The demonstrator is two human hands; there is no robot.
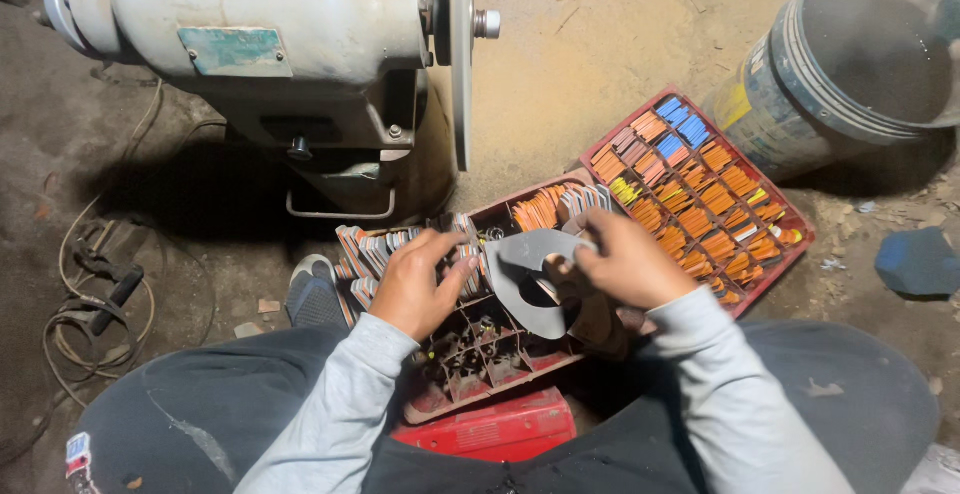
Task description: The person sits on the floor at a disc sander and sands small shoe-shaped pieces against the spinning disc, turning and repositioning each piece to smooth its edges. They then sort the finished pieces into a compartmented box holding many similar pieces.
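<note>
Grey curved blank (pixel 535 279) is pinched in my right hand (pixel 625 264); left hand (pixel 415 289) presses spread on sorted pieces (pixel 375 249). Grinding disc (pixel 461 59) at 12 o'clock could, I judge, nick knuckles.

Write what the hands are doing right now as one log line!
left hand: on grey pieces in red crate | right hand: holds grey curved sheet piece | grinder disc: behind crate

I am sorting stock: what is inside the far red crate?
The far red crate holds rows of upright orange, blue and yellow pieces. The right hand covers its near corner.
</note>
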